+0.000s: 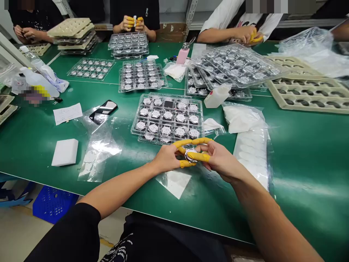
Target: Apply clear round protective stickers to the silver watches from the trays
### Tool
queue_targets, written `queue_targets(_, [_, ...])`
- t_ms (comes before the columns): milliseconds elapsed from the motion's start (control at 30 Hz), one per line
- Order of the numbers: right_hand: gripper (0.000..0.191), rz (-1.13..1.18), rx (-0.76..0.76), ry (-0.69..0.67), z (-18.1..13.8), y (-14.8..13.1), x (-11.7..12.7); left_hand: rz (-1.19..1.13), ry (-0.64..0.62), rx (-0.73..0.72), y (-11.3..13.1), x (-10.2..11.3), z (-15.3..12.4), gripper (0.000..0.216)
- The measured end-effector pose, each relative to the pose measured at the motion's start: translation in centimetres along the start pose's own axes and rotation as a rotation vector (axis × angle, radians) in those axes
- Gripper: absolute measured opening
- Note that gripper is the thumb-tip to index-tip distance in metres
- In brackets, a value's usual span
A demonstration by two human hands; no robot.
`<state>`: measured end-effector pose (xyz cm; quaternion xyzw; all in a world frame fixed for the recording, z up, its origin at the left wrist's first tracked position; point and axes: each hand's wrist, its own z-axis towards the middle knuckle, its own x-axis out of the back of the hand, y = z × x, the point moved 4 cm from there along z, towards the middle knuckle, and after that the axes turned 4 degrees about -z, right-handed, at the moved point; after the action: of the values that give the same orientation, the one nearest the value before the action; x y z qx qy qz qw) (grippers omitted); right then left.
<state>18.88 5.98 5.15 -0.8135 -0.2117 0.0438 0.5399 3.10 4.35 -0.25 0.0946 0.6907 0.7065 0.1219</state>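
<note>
My left hand and my right hand meet just above the near part of the green table. Both wear yellow finger cots. Together they pinch a small round silver metal part; fingers of both hands are closed around it. Right behind my hands lies a clear plastic tray holding several of the same round silver parts in rows, with one empty dark cell near its top. A white square wipe lies on the table under my hands.
More clear trays of parts and beige trays are spread across the table. A white block, plastic bags, a black phone, a white bottle and wipe packs lie around. Other people's hands work opposite.
</note>
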Motion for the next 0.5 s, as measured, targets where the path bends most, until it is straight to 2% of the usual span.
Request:
queue_targets(133, [0.07, 0.092, -0.045, 0.033, 0.3, 1.4, 0.7, 0.069, -0.02, -0.022, 0.2, 0.0, -0.2, 0.067])
queue_targets(267, [0.065, 0.114, -0.063, -0.04, 1.0, 2.0, -0.4, 0.179, 0.018, 0.036, 0.4, 0.4, -0.3, 0.06])
queue_targets(367, [0.064, 0.144, -0.023, -0.002, 0.5, 2.4, -0.9, 0.198, 0.032, 0.045, 0.6, 0.3, -0.4, 0.06])
queue_targets(433, [0.061, 0.107, 0.012, 0.013, 0.1, 2.4, -0.5, 0.175, 0.044, 0.03, 0.8, 0.2, -0.5, 0.059])
queue_targets(500, [0.055, -0.043, 0.069, 0.059, 0.5, 1.7, 0.9, 0.153, 0.066, 0.019, 0.8, 0.2, -0.5, 0.057])
